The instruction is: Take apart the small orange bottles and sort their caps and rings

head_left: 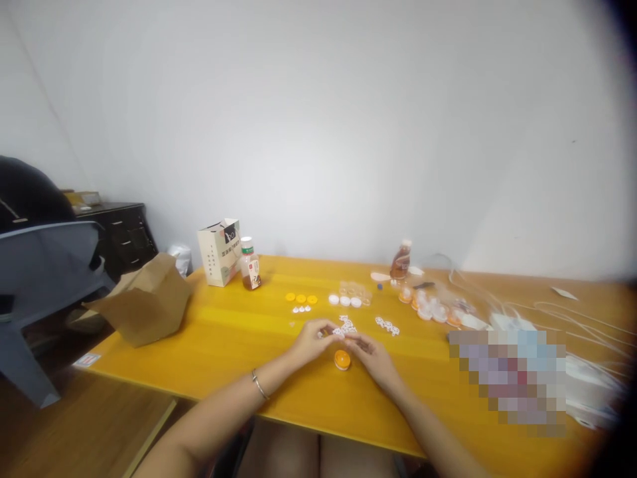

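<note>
Head view only. We saw the left hand [311,342] and right hand [373,362] close together over the worktop [223,332], fingers curled inward, with the fingertips [326,326] meeting at the end of a white perforated strip [347,325]. We could not tell if either hand gripped it; the contact point was too small to read. Neither hand was spread flat.

An orange cap [342,360] sat on the worktop just below the hands, nearest the right one. A second white strip [387,325] lay to the right, near the hands but not touching them. Farther up the worktop were yellow caps [301,299], with small white caps [301,309] just below them. To their right were larger white caps [344,301], with clear cups [355,291] behind.

Farther right, orange-rimmed cups [428,307] clustered near a brown bottle [401,261]. At the back left, a green-capped bottle [250,264] stood beside a white gift bag [219,252]. A brown paper bag [144,300] lay at the left end. White cables [562,318] ran across the right end, partly hidden by a pixelated patch [507,378]. A bangle [259,384] circled the left wrist.
</note>
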{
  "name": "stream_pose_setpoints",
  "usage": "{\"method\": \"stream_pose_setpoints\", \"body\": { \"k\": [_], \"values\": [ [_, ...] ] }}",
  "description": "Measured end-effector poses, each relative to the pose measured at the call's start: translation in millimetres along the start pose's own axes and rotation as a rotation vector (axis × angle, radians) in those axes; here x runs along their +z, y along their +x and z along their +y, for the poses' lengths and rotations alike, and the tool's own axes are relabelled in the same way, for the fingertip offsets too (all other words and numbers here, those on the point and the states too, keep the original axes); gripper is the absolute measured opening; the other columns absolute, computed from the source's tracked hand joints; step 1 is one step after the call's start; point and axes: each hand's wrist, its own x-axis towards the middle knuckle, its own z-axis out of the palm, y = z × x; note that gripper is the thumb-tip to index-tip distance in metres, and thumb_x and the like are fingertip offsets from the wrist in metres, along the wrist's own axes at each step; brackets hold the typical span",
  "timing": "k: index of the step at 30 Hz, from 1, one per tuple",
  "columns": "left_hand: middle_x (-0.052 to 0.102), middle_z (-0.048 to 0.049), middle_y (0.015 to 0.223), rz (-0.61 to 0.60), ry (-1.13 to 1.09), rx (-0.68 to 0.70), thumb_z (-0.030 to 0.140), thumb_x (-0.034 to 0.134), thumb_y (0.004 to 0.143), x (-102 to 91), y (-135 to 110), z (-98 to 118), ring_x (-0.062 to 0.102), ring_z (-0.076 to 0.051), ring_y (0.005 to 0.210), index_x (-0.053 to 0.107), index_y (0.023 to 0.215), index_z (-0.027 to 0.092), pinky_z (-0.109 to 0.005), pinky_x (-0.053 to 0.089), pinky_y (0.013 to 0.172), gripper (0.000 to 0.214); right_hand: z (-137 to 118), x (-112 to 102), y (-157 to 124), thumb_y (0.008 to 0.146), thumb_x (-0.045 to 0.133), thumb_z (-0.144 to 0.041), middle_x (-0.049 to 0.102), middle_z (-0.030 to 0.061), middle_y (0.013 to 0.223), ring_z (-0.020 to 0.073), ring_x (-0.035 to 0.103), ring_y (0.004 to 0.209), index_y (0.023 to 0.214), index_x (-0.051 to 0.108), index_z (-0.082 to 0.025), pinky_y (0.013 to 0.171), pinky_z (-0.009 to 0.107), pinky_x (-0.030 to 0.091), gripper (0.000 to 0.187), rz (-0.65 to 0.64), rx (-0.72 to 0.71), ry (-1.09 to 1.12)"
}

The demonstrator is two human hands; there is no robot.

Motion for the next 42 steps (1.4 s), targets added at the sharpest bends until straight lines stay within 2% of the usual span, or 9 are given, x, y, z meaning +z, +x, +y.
{"method": "stream_pose_setpoints", "body": {
  "k": [3, 8, 13, 16, 19, 23, 30, 36, 42],
  "values": [
    [0.066, -0.0021, 0.075, -0.002, -0.069, 0.008, 0.035, 0.062, 0.072, 2.1, 3, 3, 0.057, -0.013, 0.069, 0.065, 0.079, 0.014, -0.022, 0.044, 0.065, 0.022, -3, 0, 4, 0.068, 0.060, -0.050, 0.066, 0.0042, 0.083, 0.0181, 0.059, 0.078, 0.081, 0.064, -0.019, 0.078, 0.031, 0.045, 0.034, -0.026, 0.015, 0.091],
    [0.066, -0.0040, 0.072, 0.032, -0.159, -0.021, 0.034, 0.063, 0.071, 5.8, 9, 1, 0.057, -0.013, 0.065, 0.066, 0.079, 0.011, -0.022, 0.045, 0.063, 0.025, -3, -1, 14, 0.063, 0.066, -0.049, 0.063, 0.0014, 0.070, 0.0150, 0.055, 0.067, 0.076, 0.065, -0.017, 0.071, 0.028, 0.044, 0.034, -0.066, 0.065, 0.220],
    [0.065, -0.0075, 0.090, -0.009, -0.243, 0.003, 0.033, 0.058, 0.076, 1.8, 13, -2, 0.060, -0.016, 0.083, 0.064, 0.093, 0.013, -0.026, 0.046, 0.076, 0.027, 0, -1, 28, 0.057, 0.073, -0.044, 0.061, -0.0004, 0.063, 0.0119, 0.052, 0.060, 0.072, 0.066, -0.017, 0.063, 0.025, 0.041, 0.031, -0.058, 0.112, 0.362],
    [0.063, -0.0076, 0.094, 0.046, -0.197, 0.063, 0.032, 0.059, 0.076, -0.3, 14, -4, 0.058, -0.016, 0.088, 0.064, 0.092, 0.014, -0.025, 0.047, 0.075, 0.024, 0, 3, 31, 0.056, 0.074, -0.041, 0.063, 0.0001, 0.064, 0.0117, 0.053, 0.059, 0.072, 0.067, -0.018, 0.062, 0.024, 0.041, 0.029, -0.021, 0.131, 0.401],
    [0.062, -0.0066, 0.096, 0.093, -0.094, 0.150, 0.030, 0.059, 0.077, 1.1, 12, -7, 0.057, -0.016, 0.091, 0.061, 0.092, 0.015, -0.025, 0.046, 0.075, 0.021, 0, 5, 29, 0.060, 0.070, -0.043, 0.066, 0.0024, 0.069, 0.0137, 0.056, 0.063, 0.075, 0.068, -0.017, 0.064, 0.025, 0.043, 0.030, 0.033, 0.133, 0.381],
    [0.063, -0.0047, 0.092, 0.066, 0.072, 0.271, 0.027, 0.054, 0.081, 3.7, 7, -10, 0.058, -0.014, 0.086, 0.058, 0.096, 0.016, -0.026, 0.046, 0.078, 0.019, 0, 4, 25, 0.065, 0.064, -0.048, 0.068, 0.0051, 0.075, 0.0179, 0.059, 0.070, 0.077, 0.069, -0.017, 0.067, 0.028, 0.045, 0.034, 0.035, 0.102, 0.239],
    [0.062, -0.0065, 0.094, 0.040, 0.326, 0.539, 0.027, 0.043, 0.088, 4.4, 3, -16, 0.058, -0.014, 0.087, 0.056, 0.103, 0.017, -0.027, 0.048, 0.079, 0.023, 0, 4, 23, 0.064, 0.062, -0.050, 0.068, 0.0040, 0.068, 0.0182, 0.060, 0.066, 0.069, 0.068, -0.017, 0.065, 0.028, 0.048, 0.034, 0.054, 0.035, 0.068],
    [0.063, -0.0067, 0.092, 0.057, 0.405, 0.572, 0.027, 0.039, 0.090, 7.8, 2, -14, 0.059, -0.014, 0.084, 0.056, 0.102, 0.016, -0.028, 0.050, 0.077, 0.024, -4, 5, 21, 0.065, 0.061, -0.045, 0.067, 0.0027, 0.065, 0.0179, 0.061, 0.063, 0.066, 0.067, -0.017, 0.065, 0.029, 0.049, 0.028, 0.073, 0.044, 0.071],
    [0.063, -0.0067, 0.093, 0.033, 0.343, 0.535, 0.026, 0.042, 0.088, 5.0, 1, -10, 0.059, -0.015, 0.085, 0.055, 0.104, 0.017, -0.027, 0.049, 0.077, 0.023, 3, 4, 22, 0.063, 0.062, -0.044, 0.068, 0.0032, 0.063, 0.0191, 0.062, 0.062, 0.070, 0.067, -0.017, 0.064, 0.030, 0.049, 0.029, 0.087, 0.067, 0.115]
  ]
}}
